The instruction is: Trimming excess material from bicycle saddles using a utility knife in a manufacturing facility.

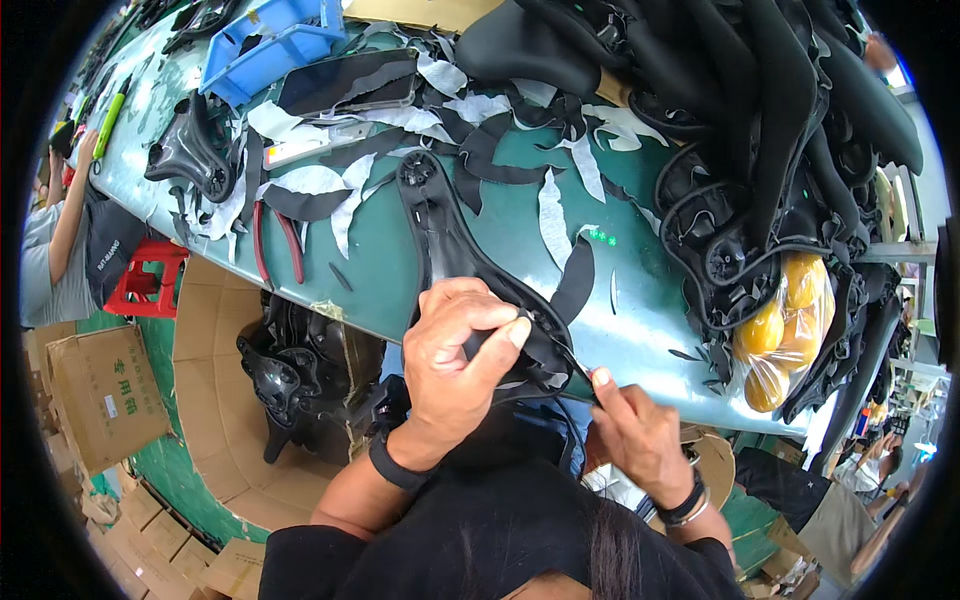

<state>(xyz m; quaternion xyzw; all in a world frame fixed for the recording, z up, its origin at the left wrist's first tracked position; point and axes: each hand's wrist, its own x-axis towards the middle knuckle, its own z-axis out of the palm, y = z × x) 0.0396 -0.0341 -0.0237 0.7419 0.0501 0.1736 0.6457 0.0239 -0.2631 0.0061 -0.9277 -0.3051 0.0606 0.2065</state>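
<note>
A black bicycle saddle lies upside down on the green table before me, its narrow nose pointing away. My left hand is over its wide end, thumb and forefinger pinched on the loose edge of the black cover material. From the right, my right hand grips a thin, dark, blade-like tool, whose tip meets the saddle's rim near the left fingers. Its exact kind is hard to make out. A black offcut strip lies beside the saddle's right edge.
Black and white offcuts litter the green table. Red-handled pliers, another saddle and a blue bin are at left. Saddles pile up at right beside bagged yellow fruit. A carton holds more saddles below.
</note>
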